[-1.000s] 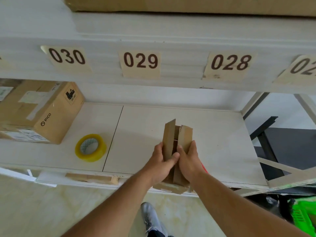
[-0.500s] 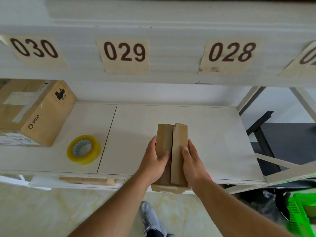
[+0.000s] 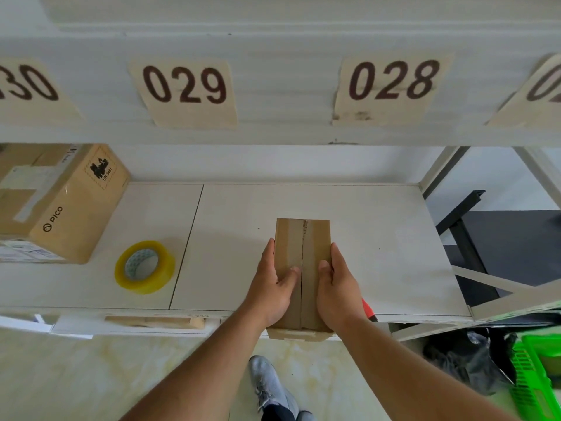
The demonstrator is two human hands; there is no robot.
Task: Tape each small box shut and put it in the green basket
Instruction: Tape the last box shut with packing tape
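Note:
A small brown cardboard box (image 3: 303, 238) lies on the white shelf (image 3: 379, 238), its near end over the front edge. Its two top flaps lie flat and meet along a middle seam. My left hand (image 3: 271, 287) grips the box's left side with the thumb pressed on the left flap. My right hand (image 3: 337, 287) grips the right side, thumb on the right flap. A yellow roll of tape (image 3: 144, 267) lies flat on the shelf to the left. The green basket (image 3: 534, 378) stands on the floor at the lower right, partly cut off.
A large PICO cardboard carton (image 3: 60, 205) fills the shelf's left end. A red object (image 3: 368, 311) pokes out behind my right wrist. Black plastic (image 3: 464, 360) lies on the floor by the basket. A dark table (image 3: 501, 238) stands to the right. My shoe (image 3: 270, 384) is below.
The box's two top flaps, standing up a second ago, have been folded down flat and closed. My hands have slid to the box's sides.

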